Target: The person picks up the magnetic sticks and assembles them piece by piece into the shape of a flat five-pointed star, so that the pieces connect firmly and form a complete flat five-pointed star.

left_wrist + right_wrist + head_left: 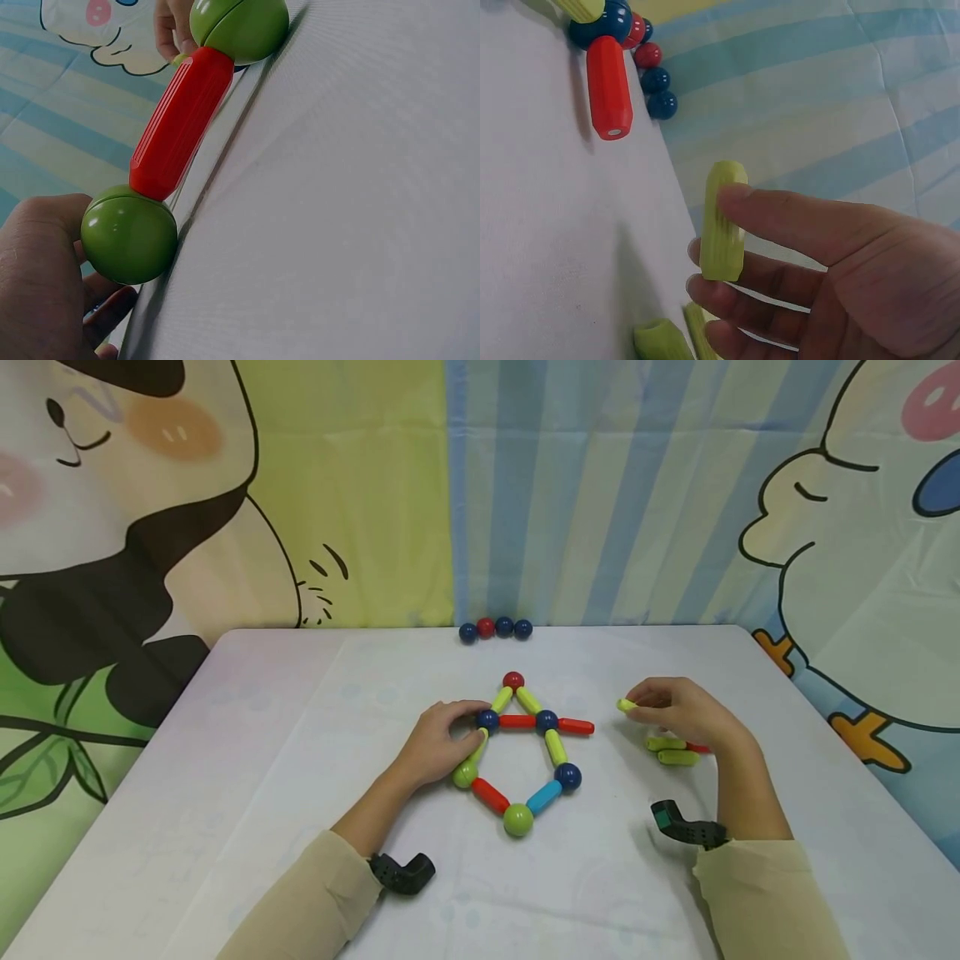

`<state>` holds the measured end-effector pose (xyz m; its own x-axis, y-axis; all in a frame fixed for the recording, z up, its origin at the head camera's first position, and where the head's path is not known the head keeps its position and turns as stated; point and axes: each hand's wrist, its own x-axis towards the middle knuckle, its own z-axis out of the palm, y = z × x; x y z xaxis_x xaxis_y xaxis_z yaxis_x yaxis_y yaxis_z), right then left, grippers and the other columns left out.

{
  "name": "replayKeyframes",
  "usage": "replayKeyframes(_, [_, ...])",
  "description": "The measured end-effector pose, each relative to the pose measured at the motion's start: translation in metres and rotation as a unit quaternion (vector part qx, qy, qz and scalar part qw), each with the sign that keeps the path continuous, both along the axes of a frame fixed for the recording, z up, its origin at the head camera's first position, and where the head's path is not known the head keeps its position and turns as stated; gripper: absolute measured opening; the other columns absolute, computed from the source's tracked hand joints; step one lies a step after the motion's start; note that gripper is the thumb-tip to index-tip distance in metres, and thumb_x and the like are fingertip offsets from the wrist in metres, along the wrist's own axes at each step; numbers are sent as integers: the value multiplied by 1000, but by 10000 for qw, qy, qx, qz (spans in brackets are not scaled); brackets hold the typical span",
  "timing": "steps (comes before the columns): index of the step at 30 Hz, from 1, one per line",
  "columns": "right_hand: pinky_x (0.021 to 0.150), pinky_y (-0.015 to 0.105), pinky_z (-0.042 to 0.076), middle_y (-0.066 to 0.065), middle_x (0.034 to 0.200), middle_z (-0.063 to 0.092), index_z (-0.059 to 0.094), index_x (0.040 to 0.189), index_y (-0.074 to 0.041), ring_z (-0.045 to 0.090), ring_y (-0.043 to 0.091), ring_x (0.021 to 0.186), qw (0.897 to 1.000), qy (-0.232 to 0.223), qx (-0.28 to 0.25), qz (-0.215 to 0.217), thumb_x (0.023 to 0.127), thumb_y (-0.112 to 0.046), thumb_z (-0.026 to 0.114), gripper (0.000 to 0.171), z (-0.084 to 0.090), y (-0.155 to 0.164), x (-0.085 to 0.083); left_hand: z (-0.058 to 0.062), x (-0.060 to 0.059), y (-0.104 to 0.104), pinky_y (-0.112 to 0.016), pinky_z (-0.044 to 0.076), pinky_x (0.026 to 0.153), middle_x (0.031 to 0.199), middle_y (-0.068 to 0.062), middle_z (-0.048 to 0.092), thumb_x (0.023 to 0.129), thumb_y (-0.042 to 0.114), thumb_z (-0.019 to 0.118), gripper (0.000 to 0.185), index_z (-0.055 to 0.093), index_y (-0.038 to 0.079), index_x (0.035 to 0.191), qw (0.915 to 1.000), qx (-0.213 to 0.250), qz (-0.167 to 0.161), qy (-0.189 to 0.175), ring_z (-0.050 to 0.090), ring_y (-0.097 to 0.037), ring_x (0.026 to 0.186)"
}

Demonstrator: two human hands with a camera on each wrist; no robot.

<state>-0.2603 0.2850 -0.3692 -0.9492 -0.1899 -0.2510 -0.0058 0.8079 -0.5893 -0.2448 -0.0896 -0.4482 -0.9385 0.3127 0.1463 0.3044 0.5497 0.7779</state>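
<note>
A figure of magnetic rods and balls lies on the table, topped by a red ball (513, 681). My left hand (442, 739) holds its left blue ball (488, 720), index finger above and thumb below, beside a yellow-green rod. Close by that hand are a green ball (129, 236) and a red rod (182, 124). A second red rod (609, 88) juts rightward from the figure with a free end. My right hand (686, 710) pinches a loose yellow-green rod (724, 221) between thumb and fingers, above the table to the right of the figure.
Several loose rods (678, 758), yellow-green and red, lie under my right hand. A row of blue balls (504, 627) with one red ball stands along the table's far edge. Behind the table (300, 760) hangs a printed curtain (585, 485).
</note>
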Motion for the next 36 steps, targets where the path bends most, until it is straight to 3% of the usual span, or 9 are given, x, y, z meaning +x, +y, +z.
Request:
replayKeyframes(5, [82,33,57,14,126,66,68,127,-12,61,28,107,9994,-61,-268,198,97,-33,71,37,0,-3,1,0,0,0,-52,40,117,142,2,65,96,24,66,43,65,23,139,10000,26,-6,2,54,-23,135])
replayKeyframes(10, [82,34,57,12,123,67,71,122,-10,61,27,101,9950,-509,-643,567,96,-29,73,33,-2,-7,2,0,1,0,-50,44,113,141,3,66,96,24,66,43,65,24,139,10000,12,12,-28,55,-22,132])
replayKeyframes(20, [76,35,56,5,112,72,76,109,-14,61,23,95,9848,-853,-442,1447,91,-24,78,20,-7,-22,-2,0,1,0,-51,42,114,141,2,65,96,24,66,42,66,24,138,10000,10,21,-19,54,-23,134])
replayKeyframes(26, [77,33,53,3,108,71,77,107,-15,59,23,95,9802,-1157,-405,1556,89,-22,80,19,-7,-37,1,-1,0,0,-51,41,116,142,2,65,96,24,66,42,65,24,139,10000,19,5,-2,54,-23,135])
replayKeyframes(32, [81,33,52,4,108,72,77,107,-12,58,23,97,9750,-1409,-562,1622,89,-16,79,18,-10,-46,2,0,-1,1,-55,29,124,142,1,65,97,23,66,43,65,22,139,10000,15,-37,25,53,-24,138])
replayKeyframes(36, [84,34,52,5,108,72,76,107,-10,58,23,99,9729,-1523,-633,1620,89,-13,79,18,-11,-49,2,1,0,0,-54,31,123,142,0,65,96,22,66,43,65,22,139,10000,25,-55,21,53,-25,138])
